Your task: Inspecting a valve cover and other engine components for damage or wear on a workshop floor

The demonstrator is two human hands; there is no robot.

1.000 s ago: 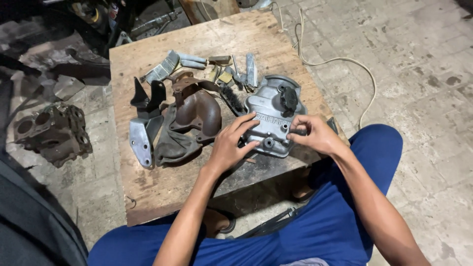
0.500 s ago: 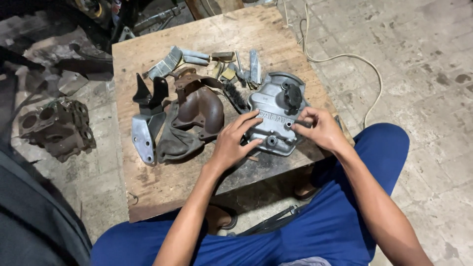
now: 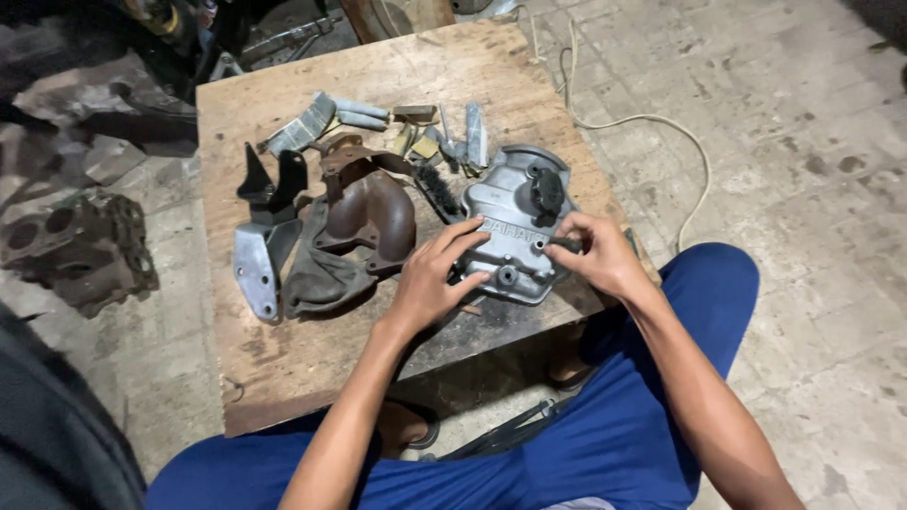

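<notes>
A grey cast-metal engine cover (image 3: 515, 222) with a black cap lies on a low wooden board table (image 3: 283, 359). My left hand (image 3: 430, 279) rests spread on the cover's near left edge, holding it down. At the cover's right edge, my right hand (image 3: 595, 255) has its fingers pinched on a small dark tool or bolt; the item is too small to name. A rusty brown exhaust manifold (image 3: 364, 222) sits just left of the cover.
A grey metal bracket (image 3: 257, 269) and a black bracket (image 3: 269, 179) lie at the table's left. Several small metal parts (image 3: 416, 127) sit at the back. A dark engine block (image 3: 80, 246) rests on the floor at left. A pale cord (image 3: 652, 123) trails on the concrete.
My hands stay on the engine cover; the right hand's fingers have shifted slightly along its right edge. The view has drifted a little.
</notes>
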